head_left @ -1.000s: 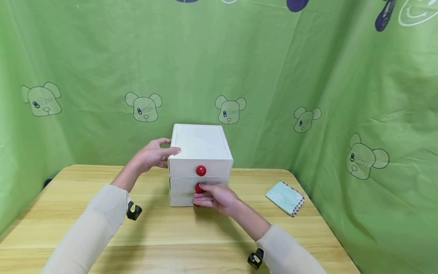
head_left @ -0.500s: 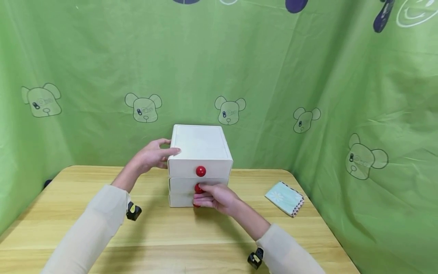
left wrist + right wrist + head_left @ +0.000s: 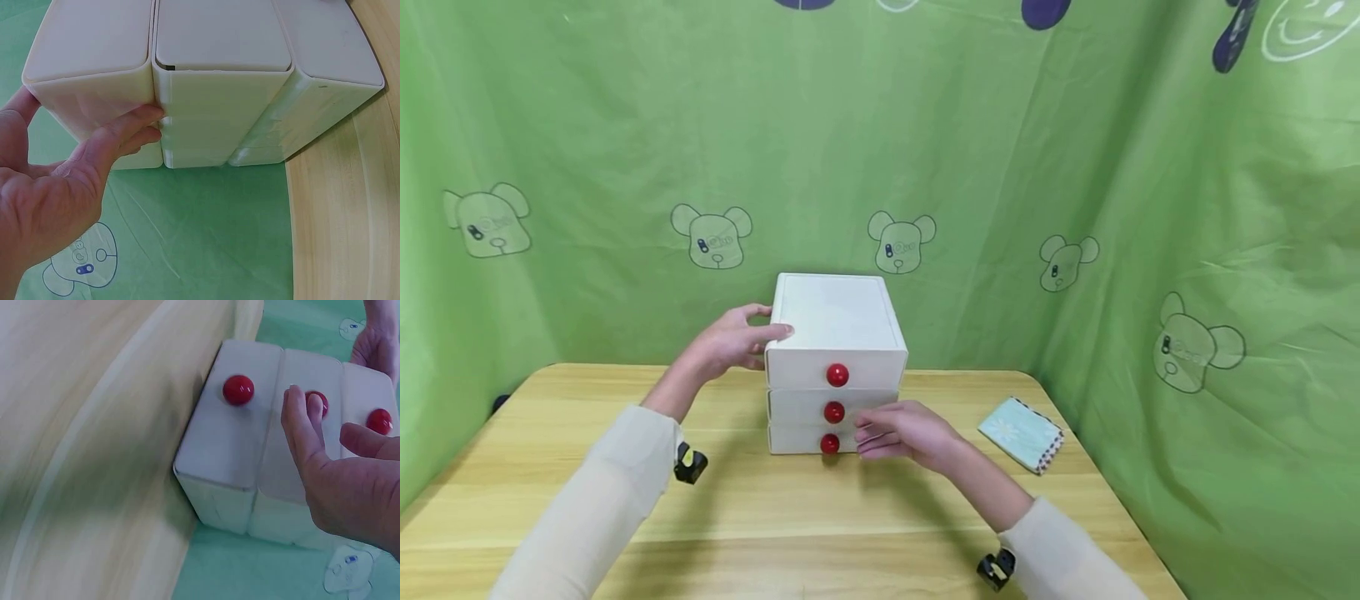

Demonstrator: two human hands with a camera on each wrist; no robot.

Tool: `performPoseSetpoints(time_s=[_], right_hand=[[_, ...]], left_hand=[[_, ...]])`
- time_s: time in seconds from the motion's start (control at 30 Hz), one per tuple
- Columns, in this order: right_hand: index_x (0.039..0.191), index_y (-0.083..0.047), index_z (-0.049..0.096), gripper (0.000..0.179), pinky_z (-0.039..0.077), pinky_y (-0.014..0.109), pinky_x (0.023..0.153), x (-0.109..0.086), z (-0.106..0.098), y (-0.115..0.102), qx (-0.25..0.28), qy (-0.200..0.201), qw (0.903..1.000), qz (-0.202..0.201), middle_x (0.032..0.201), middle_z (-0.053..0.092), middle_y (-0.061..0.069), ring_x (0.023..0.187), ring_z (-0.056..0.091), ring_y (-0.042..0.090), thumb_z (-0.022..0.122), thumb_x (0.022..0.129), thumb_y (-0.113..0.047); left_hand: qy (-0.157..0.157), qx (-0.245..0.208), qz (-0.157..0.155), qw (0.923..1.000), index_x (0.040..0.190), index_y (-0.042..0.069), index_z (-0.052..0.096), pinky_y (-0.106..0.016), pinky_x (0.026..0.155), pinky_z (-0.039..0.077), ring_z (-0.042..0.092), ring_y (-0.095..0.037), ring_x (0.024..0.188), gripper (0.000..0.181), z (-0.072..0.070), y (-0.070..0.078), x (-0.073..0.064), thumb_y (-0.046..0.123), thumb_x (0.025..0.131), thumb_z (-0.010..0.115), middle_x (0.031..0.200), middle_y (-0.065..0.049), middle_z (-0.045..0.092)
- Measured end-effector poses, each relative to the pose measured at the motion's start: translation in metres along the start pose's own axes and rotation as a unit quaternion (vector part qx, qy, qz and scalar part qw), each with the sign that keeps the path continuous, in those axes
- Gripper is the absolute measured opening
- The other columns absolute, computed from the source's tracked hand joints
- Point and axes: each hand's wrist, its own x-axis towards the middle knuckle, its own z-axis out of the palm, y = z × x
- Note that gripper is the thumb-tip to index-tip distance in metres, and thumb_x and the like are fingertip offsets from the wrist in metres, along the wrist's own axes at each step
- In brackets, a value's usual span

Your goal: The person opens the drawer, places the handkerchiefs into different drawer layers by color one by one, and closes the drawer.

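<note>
A white three-drawer cabinet (image 3: pixel 841 312) stands on the table, all its drawers closed. Each drawer has a round red knob: the top knob (image 3: pixel 837 374), the middle knob (image 3: pixel 833 412) and the bottom knob (image 3: pixel 830 443). My left hand (image 3: pixel 730 340) rests against the cabinet's left side, thumb on the top edge; in the left wrist view its extended fingers (image 3: pixel 128 128) touch the side wall. Just right of the middle and bottom knobs, my right hand (image 3: pixel 917 433) hovers before the drawer fronts, fingers extended and holding nothing. The right wrist view shows this hand (image 3: pixel 350 481) partly covering the middle knob.
A folded light-blue cloth (image 3: pixel 1022 435) with a patterned edge lies on the wooden table (image 3: pixel 760 533) to the right. Green curtain (image 3: pixel 820 150) printed with bear heads hangs behind the table and along both sides.
My right hand has let go of the middle knob and drawn back to the right, uncovering the middle and bottom knobs. The left hand stays on the cabinet.
</note>
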Motion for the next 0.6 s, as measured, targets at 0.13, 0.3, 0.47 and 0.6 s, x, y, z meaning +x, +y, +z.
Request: performPoseSetpoints(time_s=[0.13, 0.3, 0.47, 0.6], right_hand=[[0.131, 0.019, 0.053, 0.042, 0.061, 0.043, 0.096, -0.009, -0.009, 0.0, -0.008, 0.001, 0.9999, -0.011, 0.11, 0.071, 0.025, 0.098, 0.074, 0.03, 0.052, 0.104, -0.014], [0.129, 0.021, 0.052, 0.042, 0.061, 0.042, 0.096, -0.005, -0.007, 0.011, -0.009, -0.011, 0.9999, -0.006, 0.101, 0.072, 0.016, 0.094, 0.073, 0.027, 0.051, 0.104, -0.013], [0.129, 0.019, 0.052, 0.044, 0.06, 0.043, 0.097, 0.007, 0.001, 0.029, -0.013, -0.012, 0.9998, 0.008, 0.11, 0.069, 0.027, 0.1, 0.072, 0.034, 0.051, 0.105, -0.018], [0.13, 0.018, 0.052, 0.047, 0.06, 0.046, 0.097, 0.017, 0.009, 0.039, -0.015, -0.012, 0.9996, 0.019, 0.116, 0.066, 0.032, 0.102, 0.071, 0.038, 0.052, 0.105, -0.022]], left_hand=[[0.001, 0.004, -0.002, 1.0, 0.162, 0.004, 0.013, -0.045, 0.099, 0.059, 0.057, -0.042, 0.127, 0.09, 0.0, 0.001, 0.0, 0.033, 0.097, 0.068, 0.142, -0.028, 0.054], [0.002, 0.002, 0.0, 1.0, 0.162, 0.005, 0.014, -0.044, 0.098, 0.059, 0.06, -0.04, 0.124, 0.09, 0.0, 0.0, -0.002, 0.034, 0.096, 0.069, 0.14, -0.026, 0.056], [-0.001, -0.003, 0.002, 1.0, 0.162, 0.005, 0.014, -0.043, 0.096, 0.06, 0.062, -0.039, 0.122, 0.09, 0.002, -0.001, -0.002, 0.033, 0.096, 0.069, 0.139, -0.027, 0.057], [0.0, -0.006, 0.005, 1.0, 0.162, 0.005, 0.014, -0.044, 0.096, 0.06, 0.062, -0.04, 0.122, 0.089, 0.003, 0.001, -0.002, 0.032, 0.096, 0.069, 0.141, -0.027, 0.056]])
